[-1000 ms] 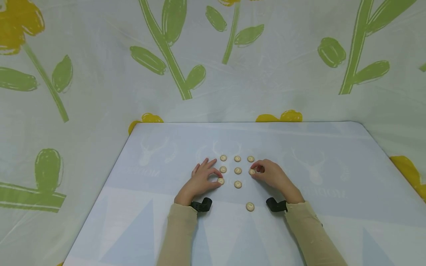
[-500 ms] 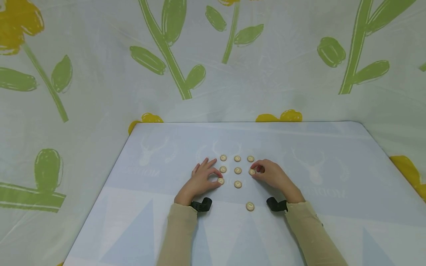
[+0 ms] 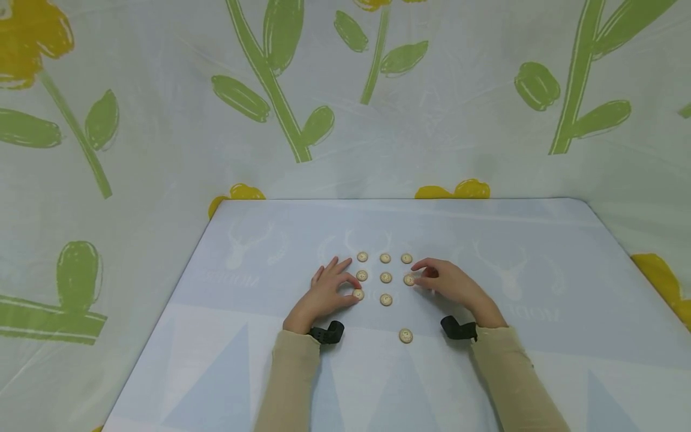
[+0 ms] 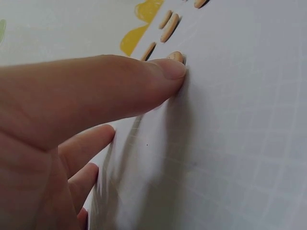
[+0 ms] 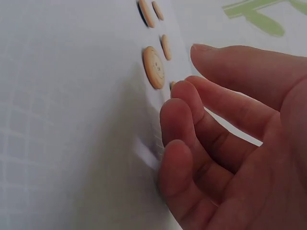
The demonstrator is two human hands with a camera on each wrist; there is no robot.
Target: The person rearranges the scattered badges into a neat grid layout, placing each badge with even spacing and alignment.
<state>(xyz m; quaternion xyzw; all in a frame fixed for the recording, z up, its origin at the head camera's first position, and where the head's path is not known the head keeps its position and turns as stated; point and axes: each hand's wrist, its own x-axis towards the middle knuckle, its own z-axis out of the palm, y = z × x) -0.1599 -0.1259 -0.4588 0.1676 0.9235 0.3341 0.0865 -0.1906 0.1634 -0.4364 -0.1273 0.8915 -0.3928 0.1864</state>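
Note:
Round wooden buttons lie in rows on the table in the head view. My left hand (image 3: 320, 298) pinches the front-left button (image 3: 358, 294) between thumb and index finger, its other fingers spread out. In the left wrist view the thumb covers most of that button (image 4: 176, 56). My right hand (image 3: 452, 287) is just right of the middle row's right button (image 3: 409, 279), holding nothing. In the right wrist view its thumb and index finger stand apart, and a button (image 5: 154, 67) lies flat, apart from the fingers.
One button (image 3: 405, 336) lies alone, nearer the front. The front row's middle button (image 3: 385, 299) sits between the hands. A pale patterned cloth covers the table (image 3: 216, 360); behind it hangs a flowered curtain (image 3: 432, 138).
My right hand has let go of the middle row's right button and drawn back a little to the right, its thumb and index finger parting. The left hand has not moved.

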